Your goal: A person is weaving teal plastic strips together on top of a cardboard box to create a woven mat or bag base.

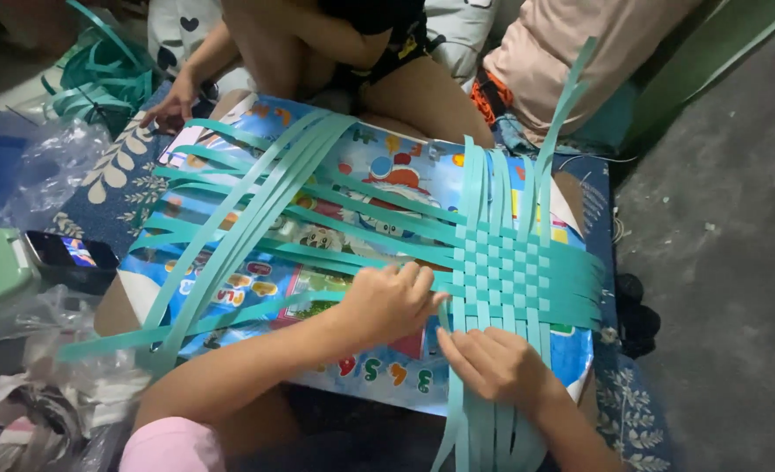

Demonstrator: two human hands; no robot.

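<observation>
Teal plastic strips (256,188) lie spread over a small table with a colourful cartoon top (387,166). On the right they cross into a woven patch (514,267). My left hand (389,301) is closed on strips at the patch's left edge. My right hand (490,360) pinches the upright strips at the patch's near corner, just below the left hand. The two hands nearly touch.
Another person sits across the table, one hand (170,105) resting near its far left corner. A bundle of spare teal strips (99,74) lies at the back left. A phone (71,256) and crumpled clear plastic (51,162) sit left. Grey floor (719,245) runs along the right.
</observation>
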